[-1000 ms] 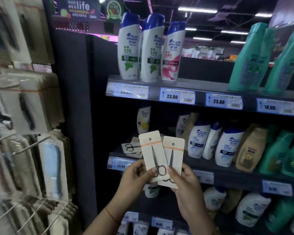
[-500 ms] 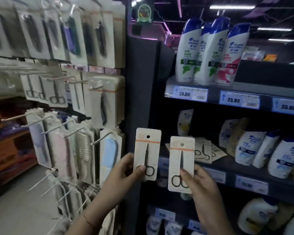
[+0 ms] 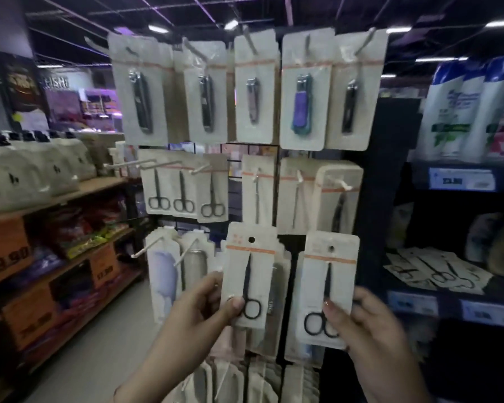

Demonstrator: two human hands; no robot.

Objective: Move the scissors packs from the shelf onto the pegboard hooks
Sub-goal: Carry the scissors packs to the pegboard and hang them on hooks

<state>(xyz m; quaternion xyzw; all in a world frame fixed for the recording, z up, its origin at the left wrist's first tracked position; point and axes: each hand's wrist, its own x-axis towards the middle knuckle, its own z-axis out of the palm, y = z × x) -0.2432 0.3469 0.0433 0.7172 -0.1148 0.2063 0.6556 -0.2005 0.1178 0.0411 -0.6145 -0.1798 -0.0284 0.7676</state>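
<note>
Cardboard-backed and cream with an orange stripe, two scissors packs stand upright before a pegboard, one in each hand. On the left, the left hand pinches the left pack near its lower edge, thumb on the front beside the scissor loops, fingers wrapped round the card's side. Above and left of those fingers, three matching hung packs sit on wire pegboard hooks, probably the target row. Further right, the right pack is gripped the same way by the right hand, its fingers closed on the bottom corner. Likely risks: each card has one small punched hole near its top, far from the fingers, so the card may wobble and miss a hook tip. With both hands occupied, neither can steady a hook, and a nudge could knock hung packs loose or let a pack slip. As for what holds what, hooks high above the fingers carry nail clipper packs. Right of the right fingers, a dark shelf holds loose packs lying flat, with shampoo bottles higher up.
</note>
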